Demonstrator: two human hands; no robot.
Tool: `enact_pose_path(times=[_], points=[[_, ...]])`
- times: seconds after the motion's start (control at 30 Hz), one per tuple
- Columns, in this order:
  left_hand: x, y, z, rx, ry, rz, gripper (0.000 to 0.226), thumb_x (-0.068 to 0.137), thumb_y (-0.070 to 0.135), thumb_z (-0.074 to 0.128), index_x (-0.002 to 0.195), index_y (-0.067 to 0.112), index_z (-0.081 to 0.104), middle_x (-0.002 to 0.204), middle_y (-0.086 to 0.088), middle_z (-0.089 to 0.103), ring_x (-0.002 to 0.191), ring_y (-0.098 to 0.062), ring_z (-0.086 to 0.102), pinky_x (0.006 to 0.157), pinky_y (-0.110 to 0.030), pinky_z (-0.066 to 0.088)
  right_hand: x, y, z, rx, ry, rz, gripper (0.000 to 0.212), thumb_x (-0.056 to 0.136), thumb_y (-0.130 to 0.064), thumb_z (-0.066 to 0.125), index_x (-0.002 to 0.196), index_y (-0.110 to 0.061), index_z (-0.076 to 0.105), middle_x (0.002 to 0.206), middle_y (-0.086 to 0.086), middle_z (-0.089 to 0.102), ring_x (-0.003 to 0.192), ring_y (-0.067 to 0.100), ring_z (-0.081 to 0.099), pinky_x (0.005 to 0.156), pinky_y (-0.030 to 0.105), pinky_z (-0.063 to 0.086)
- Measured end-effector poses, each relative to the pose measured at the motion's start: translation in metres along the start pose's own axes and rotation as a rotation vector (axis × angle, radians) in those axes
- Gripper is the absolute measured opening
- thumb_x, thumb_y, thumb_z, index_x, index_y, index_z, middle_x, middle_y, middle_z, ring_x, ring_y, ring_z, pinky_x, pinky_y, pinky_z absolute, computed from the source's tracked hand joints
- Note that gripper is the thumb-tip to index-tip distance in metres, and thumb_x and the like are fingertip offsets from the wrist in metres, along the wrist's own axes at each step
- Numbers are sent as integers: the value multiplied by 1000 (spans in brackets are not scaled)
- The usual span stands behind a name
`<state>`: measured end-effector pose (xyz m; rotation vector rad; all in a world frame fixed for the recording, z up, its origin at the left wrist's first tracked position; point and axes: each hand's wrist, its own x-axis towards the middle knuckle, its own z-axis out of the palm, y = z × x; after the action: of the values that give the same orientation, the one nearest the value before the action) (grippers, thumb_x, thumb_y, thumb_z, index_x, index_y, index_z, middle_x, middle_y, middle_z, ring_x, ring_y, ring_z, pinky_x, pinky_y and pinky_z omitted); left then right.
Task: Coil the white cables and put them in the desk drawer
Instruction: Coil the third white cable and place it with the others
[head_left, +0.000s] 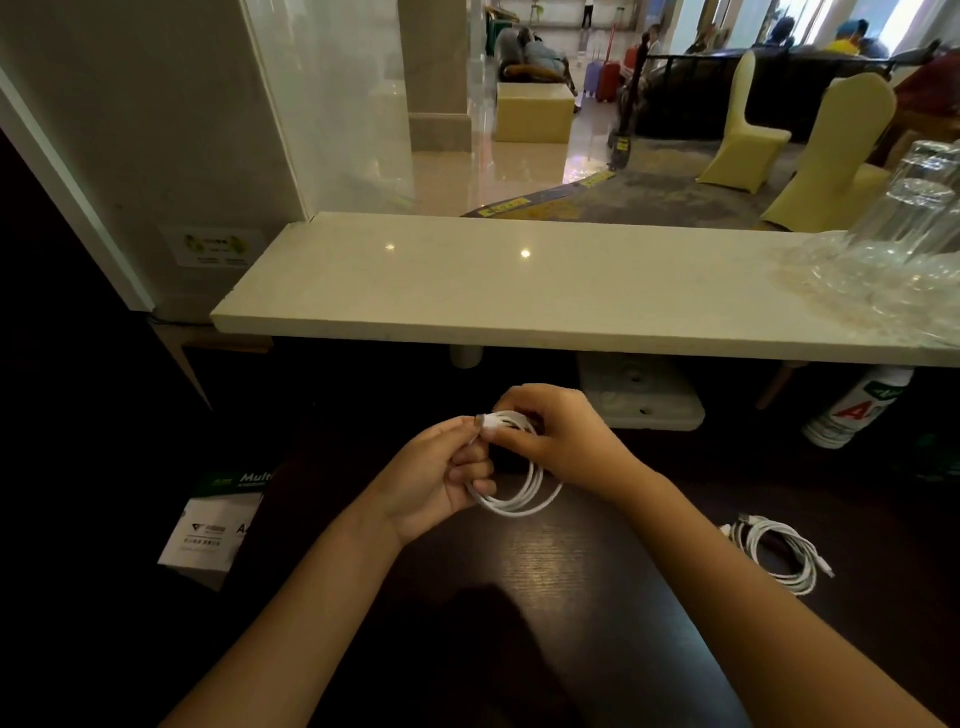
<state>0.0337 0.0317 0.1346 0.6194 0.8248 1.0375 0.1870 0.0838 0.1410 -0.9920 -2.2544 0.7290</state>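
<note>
Above the dark desk (571, 597), white cable (519, 499) looped in both hands

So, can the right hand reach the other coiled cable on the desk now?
Probably yes for distance: the coiled cable lies free beside the right forearm. But the right hand grips the cable being coiled, so not yet.
</note>
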Motion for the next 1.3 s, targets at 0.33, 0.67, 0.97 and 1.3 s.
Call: enact_pose_path(times=[0.33, 0.67, 0.97, 1.3], points=[[-5, -9, 21, 425, 91, 112, 17, 97, 14, 37, 92, 15, 53, 49, 10, 34, 43, -3, 28, 44, -19, 30, 20, -24, 0, 164, 77, 94, 9, 81, -21, 69, 83, -13, 72, 88, 5, 67, 80, 16, 63, 75, 34, 52], [-7, -7, 9, 243, 51, 50, 18, 97, 14, 36, 86, 10, 49, 50, 9, 35, 42, -3, 28, 43, -17, 34, 2, -9, -22, 198, -292, 272, 58, 83, -28, 66, 135, -26, 40, 88, 11, 72, 75, 12, 68, 74, 24, 53], [3, -14, 6, 38, 164, 119, 27, 98, 10, 33, 73, 13, 44, 46, 7, 32, 38, -3, 27, 40, -17, 32, -13, -3, -18, -70, -139, 317, 96, 71, -35, 75, 146, -22, 17, 129, 2, 53, 117, 13, 50, 102, 32, 42], [11, -20, 3, -88, 213, 230, 27, 97, 11, 31, 76, 11, 48, 44, 8, 31, 38, -3, 27, 43, -18, 34, -46, -16, 35, 176, 421, 529, 31, 74, -21, 73, 100, -22, 57, 66, -5, 63, 64, 5, 61, 65, 25, 51]])
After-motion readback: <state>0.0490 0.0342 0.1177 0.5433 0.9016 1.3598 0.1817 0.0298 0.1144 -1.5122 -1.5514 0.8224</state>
